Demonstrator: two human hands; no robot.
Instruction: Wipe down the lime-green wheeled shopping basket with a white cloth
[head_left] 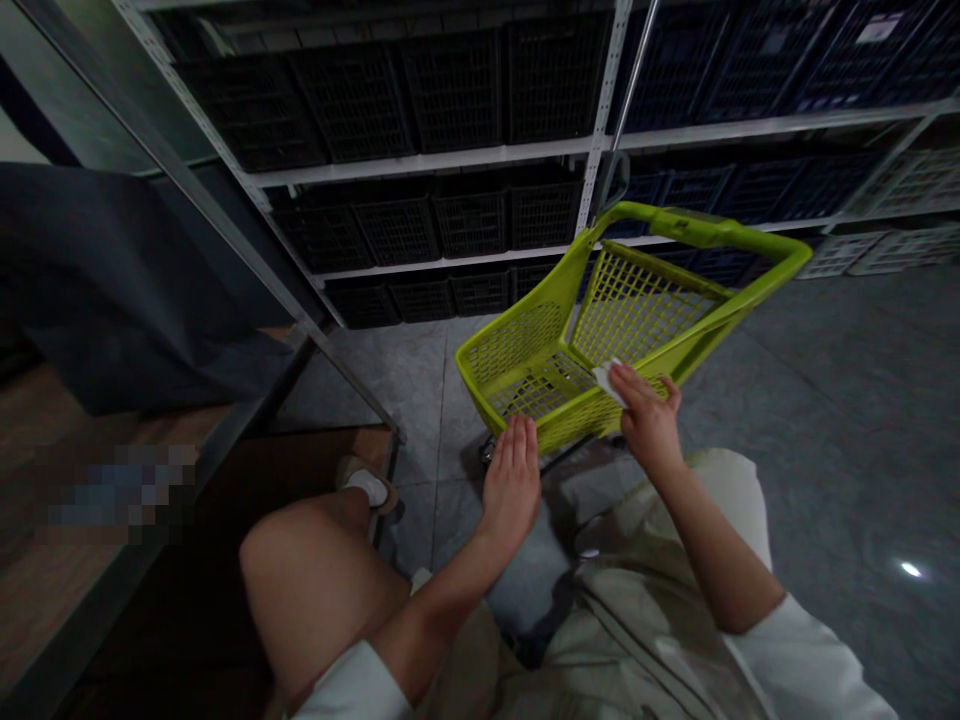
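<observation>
A lime-green plastic shopping cart (517, 345) with lattice sides stands in front of my knees, its handle at the far right. My left hand (514, 470) lies on the near rim toward the cart's left end, fingers stretched out and side by side. Farther right, my right hand (649, 412) is at the same near rim, its fingers closed on a small white cloth or tissue (610, 382). The white piece sticks out past the fingertips over the rim. Part of it is hidden under the fingers.
Behind the cart, white metal shelving (420, 162) holds dark crates (454, 90), with pale crates (900, 245) at the far right. A wooden platform (225, 425) with a metal frame and dark cloth (135, 290) stands on the left. Grey tiles (847, 400) cover the floor.
</observation>
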